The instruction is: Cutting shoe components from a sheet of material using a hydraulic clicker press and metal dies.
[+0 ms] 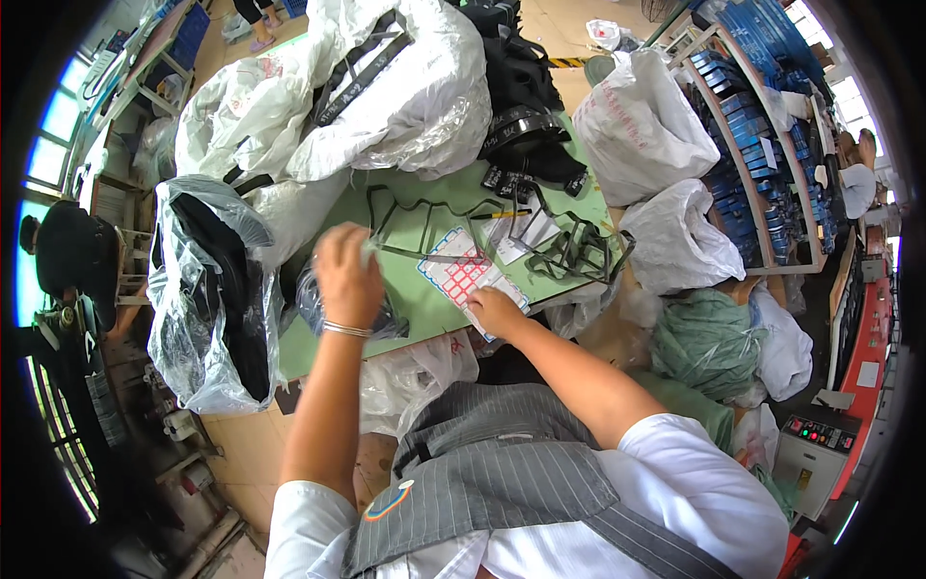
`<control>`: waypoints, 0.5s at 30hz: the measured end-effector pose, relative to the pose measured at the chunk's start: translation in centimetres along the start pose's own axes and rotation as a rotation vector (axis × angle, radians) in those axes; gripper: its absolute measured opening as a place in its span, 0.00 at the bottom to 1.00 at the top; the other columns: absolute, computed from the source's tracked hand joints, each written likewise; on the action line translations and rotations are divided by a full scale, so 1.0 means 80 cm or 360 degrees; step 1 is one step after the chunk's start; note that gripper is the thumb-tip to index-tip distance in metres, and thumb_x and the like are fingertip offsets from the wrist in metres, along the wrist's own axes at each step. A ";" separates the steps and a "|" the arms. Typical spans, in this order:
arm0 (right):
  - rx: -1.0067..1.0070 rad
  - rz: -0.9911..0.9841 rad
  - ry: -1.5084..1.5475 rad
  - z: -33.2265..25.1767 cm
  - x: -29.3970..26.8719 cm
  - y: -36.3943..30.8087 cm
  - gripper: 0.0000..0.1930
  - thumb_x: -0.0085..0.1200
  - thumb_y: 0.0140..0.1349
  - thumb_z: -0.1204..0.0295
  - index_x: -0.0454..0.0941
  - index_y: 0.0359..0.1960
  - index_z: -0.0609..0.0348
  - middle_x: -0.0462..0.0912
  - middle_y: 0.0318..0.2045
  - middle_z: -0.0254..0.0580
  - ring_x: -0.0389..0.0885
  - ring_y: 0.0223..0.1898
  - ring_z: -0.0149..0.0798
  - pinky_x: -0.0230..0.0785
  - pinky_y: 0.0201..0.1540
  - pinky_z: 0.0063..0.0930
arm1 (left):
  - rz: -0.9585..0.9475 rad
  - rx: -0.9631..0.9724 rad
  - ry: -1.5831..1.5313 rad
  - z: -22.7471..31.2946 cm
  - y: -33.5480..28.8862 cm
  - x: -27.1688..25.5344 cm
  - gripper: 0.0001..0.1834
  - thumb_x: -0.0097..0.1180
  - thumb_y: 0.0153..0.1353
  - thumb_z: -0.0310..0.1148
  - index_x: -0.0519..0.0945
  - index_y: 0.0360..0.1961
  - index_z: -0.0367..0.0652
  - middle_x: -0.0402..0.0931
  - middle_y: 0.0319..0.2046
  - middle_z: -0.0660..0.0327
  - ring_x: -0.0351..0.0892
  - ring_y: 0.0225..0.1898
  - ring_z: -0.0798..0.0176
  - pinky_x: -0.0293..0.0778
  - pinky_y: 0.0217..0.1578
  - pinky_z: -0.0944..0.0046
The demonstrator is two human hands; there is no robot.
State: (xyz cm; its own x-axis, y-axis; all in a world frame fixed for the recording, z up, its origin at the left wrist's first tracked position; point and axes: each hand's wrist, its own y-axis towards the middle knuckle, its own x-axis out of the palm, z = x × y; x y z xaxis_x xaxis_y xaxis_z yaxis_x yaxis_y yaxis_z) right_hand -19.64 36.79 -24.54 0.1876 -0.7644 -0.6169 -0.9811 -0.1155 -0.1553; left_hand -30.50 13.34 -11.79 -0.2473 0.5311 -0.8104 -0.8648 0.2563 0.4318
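My left hand (pixel 347 277) is raised over the near left part of the green table (pixel 410 314), its fingers bunched and a little blurred. A small pale bit shows by its fingertips, too unclear to name. Below it lies a clear plastic bag (pixel 388 323) with something dark inside. My right hand (pixel 497 313) is closed on the near edge of a label sheet (pixel 470 277) printed with red-bordered and blue-bordered boxes. Black straps (pixel 424 205) trail across the table beyond the sheet. A yellow-and-black pen (pixel 503 214) lies on white paper (pixel 521 236) just past it.
Large white sacks (pixel 405 96) fill the far left, with a plastic bag of black goods (pixel 217 280) nearer. Bundled black straps (pixel 531 145) lie at the far edge. On the right stand white sacks (pixel 646 116) and a rack of blue items (pixel 743 125). Another person (pixel 77 251) is at left.
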 end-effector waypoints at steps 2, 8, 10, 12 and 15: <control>0.0028 0.0099 -0.0010 0.011 0.002 0.018 0.08 0.48 0.55 0.72 0.76 0.32 0.63 0.77 0.33 0.52 0.74 0.40 0.54 0.67 0.45 0.42 | -0.0200 -0.0399 -0.0660 0.021 -0.039 0.061 0.14 0.57 0.50 0.24 0.76 0.40 0.39 0.76 0.37 0.52 0.76 0.40 0.50 0.71 0.43 0.59; -0.0024 0.0510 -0.0042 0.030 0.018 0.053 0.08 0.52 0.53 0.76 0.78 0.35 0.61 0.77 0.35 0.48 0.73 0.42 0.51 0.66 0.47 0.40 | -0.0393 -0.2343 -0.1474 0.041 -0.104 0.191 0.22 0.57 0.54 0.29 0.71 0.50 0.31 0.75 0.39 0.56 0.72 0.32 0.64 0.69 0.33 0.68; -0.0040 0.0527 -0.0055 0.033 0.023 0.057 0.09 0.52 0.52 0.76 0.79 0.35 0.61 0.77 0.36 0.48 0.73 0.42 0.51 0.67 0.46 0.39 | -0.0376 -0.2645 -0.1791 0.040 -0.100 0.204 0.13 0.58 0.54 0.31 0.74 0.38 0.36 0.73 0.29 0.61 0.68 0.25 0.68 0.66 0.26 0.68; -0.0034 0.0582 -0.0079 0.033 0.026 0.059 0.09 0.52 0.53 0.76 0.80 0.36 0.59 0.78 0.35 0.47 0.75 0.41 0.49 0.68 0.45 0.37 | -0.0566 -0.2631 -0.1675 0.037 -0.092 0.207 0.10 0.59 0.53 0.31 0.73 0.33 0.38 0.70 0.26 0.64 0.66 0.22 0.70 0.63 0.24 0.67; 0.0064 0.0546 0.0034 0.032 0.026 0.064 0.09 0.52 0.53 0.76 0.81 0.35 0.59 0.79 0.34 0.47 0.76 0.40 0.49 0.69 0.45 0.37 | -0.0812 -0.2458 -0.1481 0.038 -0.086 0.209 0.10 0.61 0.52 0.32 0.72 0.26 0.42 0.66 0.20 0.67 0.61 0.18 0.71 0.58 0.20 0.67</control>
State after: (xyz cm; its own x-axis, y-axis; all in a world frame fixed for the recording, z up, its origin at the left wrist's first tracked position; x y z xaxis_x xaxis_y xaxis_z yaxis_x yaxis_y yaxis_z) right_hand -24.13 36.22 -28.62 -0.1542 -0.7676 -0.6221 -0.9841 0.1753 0.0276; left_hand -27.36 22.94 -27.11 -0.0449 0.9976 -0.0525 -0.4816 -0.0677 -0.8738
